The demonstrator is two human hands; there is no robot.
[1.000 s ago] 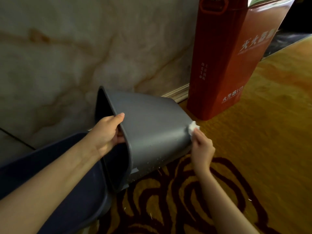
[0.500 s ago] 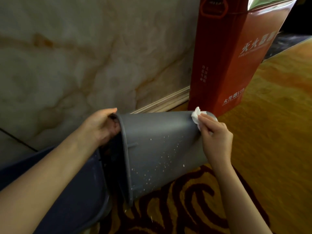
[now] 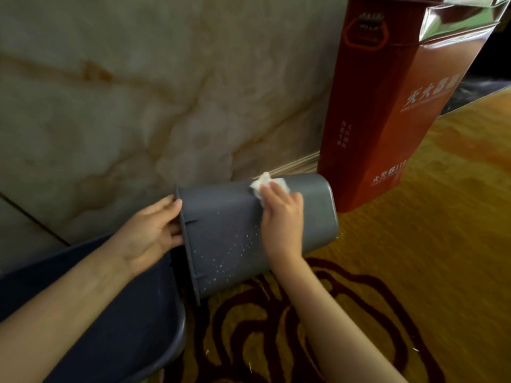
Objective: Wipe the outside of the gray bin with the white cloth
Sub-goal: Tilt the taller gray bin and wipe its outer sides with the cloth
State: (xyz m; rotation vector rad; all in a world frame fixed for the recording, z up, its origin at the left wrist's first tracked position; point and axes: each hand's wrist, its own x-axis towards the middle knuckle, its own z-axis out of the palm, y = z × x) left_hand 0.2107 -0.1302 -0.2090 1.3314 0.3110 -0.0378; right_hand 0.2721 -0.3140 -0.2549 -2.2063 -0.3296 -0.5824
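The gray plastic bin is tipped right over on its side, base pointing toward the tall red box with white lettering, open mouth facing back toward the person. It sits above the gold carpet with dark red swirls, close to the carpet's edge along the veined marble wall; whether its lower side touches the carpet I cannot tell. The left hand is clamped on the rim at the mouth, thumb on the outside, fingers curled inside. The right hand lies flat across the bin's upper side, near the base end, fingers pressing a small crumpled white cloth against the gray wall. The cloth pokes out past the fingertips, right at the bin's top edge. Pale specks dot the bin's side below that hand, scattered down toward the rim. At the lower left, a dark blue rounded container sits under the left forearm, just beside the bin's mouth.
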